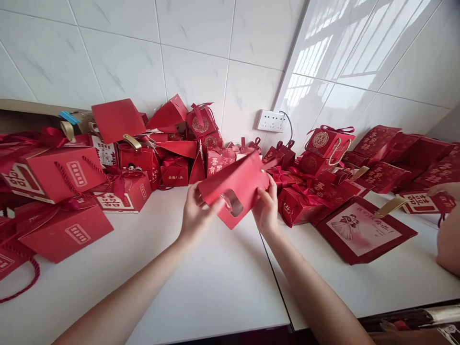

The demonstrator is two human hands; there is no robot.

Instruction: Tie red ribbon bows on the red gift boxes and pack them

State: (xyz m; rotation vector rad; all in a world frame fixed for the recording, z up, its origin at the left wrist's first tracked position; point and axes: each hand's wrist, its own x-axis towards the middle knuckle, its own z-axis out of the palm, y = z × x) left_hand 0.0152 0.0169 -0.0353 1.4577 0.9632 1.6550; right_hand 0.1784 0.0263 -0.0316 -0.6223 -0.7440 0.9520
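Observation:
A red paper box (239, 184) with a dark window-like opening in its lower part is held up, tilted, over the middle of the white table. My left hand (197, 213) grips its left side, the thumb near the opening. On its right side my right hand (266, 203) holds the edge between thumb and fingers. The far end of the box is blurred. Behind it stand more red boxes, among them one with white lettering (217, 163).
Piled red gift boxes (66, 175) with cords and ribbons line the left. At right lie stacked boxes (323, 143) and a bag with a couple's drawing (362, 227). Another person's arm (449, 235) is at the far right. A power strip (270, 120) is on the tiled wall.

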